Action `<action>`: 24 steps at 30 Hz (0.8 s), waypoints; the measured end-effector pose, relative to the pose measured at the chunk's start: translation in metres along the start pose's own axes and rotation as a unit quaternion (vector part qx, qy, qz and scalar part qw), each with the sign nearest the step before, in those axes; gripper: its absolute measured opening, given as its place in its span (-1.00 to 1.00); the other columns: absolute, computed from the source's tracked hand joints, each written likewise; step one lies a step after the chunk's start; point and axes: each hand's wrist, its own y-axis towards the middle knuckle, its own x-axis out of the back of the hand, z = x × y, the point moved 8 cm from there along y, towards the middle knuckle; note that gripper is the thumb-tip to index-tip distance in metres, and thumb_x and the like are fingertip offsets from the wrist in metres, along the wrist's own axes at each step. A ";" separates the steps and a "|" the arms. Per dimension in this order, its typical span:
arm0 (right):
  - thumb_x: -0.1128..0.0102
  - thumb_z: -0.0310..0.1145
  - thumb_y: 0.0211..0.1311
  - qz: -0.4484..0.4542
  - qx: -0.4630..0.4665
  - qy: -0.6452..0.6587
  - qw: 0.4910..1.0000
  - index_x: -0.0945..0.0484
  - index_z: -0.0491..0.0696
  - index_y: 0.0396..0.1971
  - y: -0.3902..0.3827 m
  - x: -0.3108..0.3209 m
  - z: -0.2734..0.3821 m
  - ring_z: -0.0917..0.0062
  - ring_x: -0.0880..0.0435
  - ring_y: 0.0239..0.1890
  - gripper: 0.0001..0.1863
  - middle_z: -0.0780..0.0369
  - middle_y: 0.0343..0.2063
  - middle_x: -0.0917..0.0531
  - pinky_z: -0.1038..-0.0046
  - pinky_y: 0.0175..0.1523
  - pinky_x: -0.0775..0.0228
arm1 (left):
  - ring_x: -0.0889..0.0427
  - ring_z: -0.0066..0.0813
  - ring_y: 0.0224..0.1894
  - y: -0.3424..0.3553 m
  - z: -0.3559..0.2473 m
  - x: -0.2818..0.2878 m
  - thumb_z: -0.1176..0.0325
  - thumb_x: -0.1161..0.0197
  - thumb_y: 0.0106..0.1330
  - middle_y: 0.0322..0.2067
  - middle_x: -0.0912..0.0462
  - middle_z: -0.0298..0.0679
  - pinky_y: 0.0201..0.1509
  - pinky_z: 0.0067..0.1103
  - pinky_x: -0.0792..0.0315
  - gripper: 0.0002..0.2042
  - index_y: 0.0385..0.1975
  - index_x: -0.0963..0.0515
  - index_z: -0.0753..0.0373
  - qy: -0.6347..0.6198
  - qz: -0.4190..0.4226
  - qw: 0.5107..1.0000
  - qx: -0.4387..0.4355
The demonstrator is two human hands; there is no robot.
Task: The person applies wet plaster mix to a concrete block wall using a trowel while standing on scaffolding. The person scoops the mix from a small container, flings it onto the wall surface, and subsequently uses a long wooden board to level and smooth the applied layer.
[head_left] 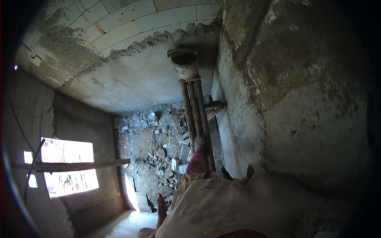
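Observation:
My left hand (162,205) hangs low at my left side, above the rubble. Its fingers look stretched out, and nothing shows in them. My right hand is hidden behind my body and the pale shirt (222,202). A dark, pointed flat piece (250,171), perhaps a trowel blade, sticks out past the shirt on the right; what holds it cannot be seen. Ahead of me a mortar-stained bucket (186,72) sits on the far end of several wooden poles (192,105). A flat wooden piece (179,52) lies across the bucket's rim. My shoe (198,143) rests on the poles.
Far below, broken blocks and rubble (160,152) cover the floor, with a small white bucket (152,118) among them. A wooden crosspiece (214,105) supports the poles. A plastered wall (293,119) rises close on my right. At left, a beam (79,166) crosses a bright window opening (69,152).

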 end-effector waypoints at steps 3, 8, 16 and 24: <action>-0.27 -0.12 0.04 -0.092 0.071 0.049 0.992 -0.60 0.15 -0.15 0.066 0.036 0.025 0.17 -0.61 -0.27 -0.66 0.14 -0.28 -0.59 0.18 -0.19 -0.45 | -0.51 -0.01 -0.02 0.040 -0.072 -0.029 -0.40 0.11 0.21 0.11 -0.37 -0.11 -0.33 -0.19 -0.46 -0.19 0.25 -0.17 0.16 0.057 -0.006 0.998 0.023; -0.21 -0.09 0.15 -0.030 -0.223 0.567 0.792 -0.55 -0.04 -0.10 0.183 0.135 0.076 0.37 -0.62 -0.39 -0.60 0.16 -0.35 -0.60 0.33 -0.34 -0.49 | -0.46 -0.15 0.07 0.036 -0.319 -0.118 -0.33 0.05 0.24 0.15 -0.39 -0.16 -0.09 -0.19 -0.37 -0.27 0.28 -0.20 0.06 0.010 0.102 0.983 -0.152; -0.37 -0.19 0.02 0.008 -0.149 0.483 0.863 -0.29 -0.11 0.02 0.398 0.298 0.183 0.60 -0.48 -0.69 -0.38 0.24 -0.52 -0.56 0.50 -0.67 -0.30 | -0.33 -0.08 0.24 -0.077 -0.591 -0.172 -0.19 0.06 0.35 0.32 -0.20 -0.18 0.18 -0.21 -0.27 -0.33 0.35 -0.09 0.04 -0.134 0.115 0.921 -0.347; -0.35 -0.24 0.02 0.020 -0.112 0.589 0.800 -0.48 -0.12 -0.31 0.653 0.393 0.276 0.61 -0.48 -0.72 -0.67 0.27 -0.60 -0.54 0.51 -0.65 -0.31 | -0.33 0.01 0.22 -0.026 -0.543 -0.202 -0.34 0.09 0.26 0.34 -0.13 -0.13 0.22 -0.11 -0.20 -0.19 0.38 0.00 0.06 -0.290 -0.037 0.950 -0.115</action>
